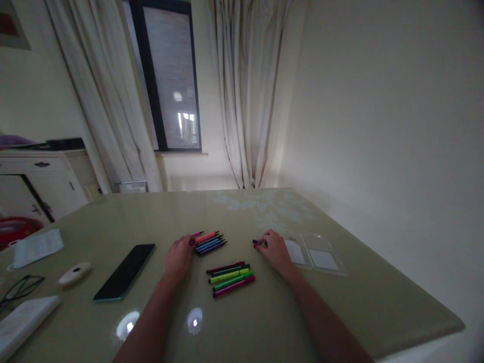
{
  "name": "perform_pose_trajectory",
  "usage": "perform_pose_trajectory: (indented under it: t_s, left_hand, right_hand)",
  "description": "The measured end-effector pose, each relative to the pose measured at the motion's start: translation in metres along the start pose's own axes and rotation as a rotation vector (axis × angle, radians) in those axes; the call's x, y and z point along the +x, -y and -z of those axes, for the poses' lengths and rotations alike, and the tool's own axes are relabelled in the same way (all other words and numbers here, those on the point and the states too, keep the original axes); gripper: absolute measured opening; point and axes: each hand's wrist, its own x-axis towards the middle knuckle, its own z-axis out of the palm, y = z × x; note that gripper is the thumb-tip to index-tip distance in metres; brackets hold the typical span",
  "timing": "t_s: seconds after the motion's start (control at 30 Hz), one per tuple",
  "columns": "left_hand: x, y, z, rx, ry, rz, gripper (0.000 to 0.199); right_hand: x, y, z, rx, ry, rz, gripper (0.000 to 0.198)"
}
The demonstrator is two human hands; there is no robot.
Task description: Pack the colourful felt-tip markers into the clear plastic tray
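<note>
Several pens (209, 244), likely light, stiff and best held mid-barrel, touch the left hand (178, 258), its grip unclear from here, while the right hand (277, 251) pinches coloured ends (254, 245).

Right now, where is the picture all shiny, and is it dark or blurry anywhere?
Head view: two round glare spots on the glossy table; head view: bright patches in the window too; head view: dim light, darker toward the right edge; head view: a little soft, the pens lacking fine detail.
</note>
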Motion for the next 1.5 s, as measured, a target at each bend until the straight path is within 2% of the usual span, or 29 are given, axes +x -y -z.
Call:
perform_pose_trajectory:
  t_s: [0.2,0.3,0.47,0.6,0.73,0.83,0.97,1.13,1.5]
  left_hand:
    - [0.007,0.001,-0.003,-0.228,-0.127,-0.043,0.035]
    - [0.011,0.001,0.000,-0.361,-0.168,-0.016,0.036]
    - [0.009,-0.008,0.010,-0.655,-0.078,0.095,0.043]
    - [-0.001,-0.033,0.014,-0.909,0.029,0.053,0.055]
    - [-0.012,-0.061,0.015,-0.945,0.121,0.001,0.048]
    - [-0.016,-0.070,0.015,-0.972,0.155,0.004,0.040]
    - [-0.016,-0.071,0.015,-0.998,0.158,0.016,0.036]
    - [-0.018,-0.074,0.011,-0.978,0.178,-0.038,0.037]
    - [-0.022,-0.082,0.016,-1.030,0.187,0.014,0.037]
  right_hand:
    - [-0.001,0.002,-0.001,0.006,0.020,-0.002,0.005]
    - [-0.001,0.004,0.001,0.012,0.025,-0.003,0.006]
    - [-0.001,0.008,0.003,0.115,-0.003,0.028,0.007]
    - [0.000,0.015,0.005,0.384,-0.020,0.066,0.011]
    - [-0.002,0.021,0.008,0.527,-0.024,0.084,0.011]
    - [-0.003,0.023,0.008,0.559,-0.021,0.095,0.012]
    - [-0.003,0.024,0.007,0.587,-0.015,0.126,0.012]
    - [-0.004,0.026,0.005,0.615,0.002,0.137,0.016]
    - [-0.005,0.031,0.004,0.807,0.085,0.043,0.017]
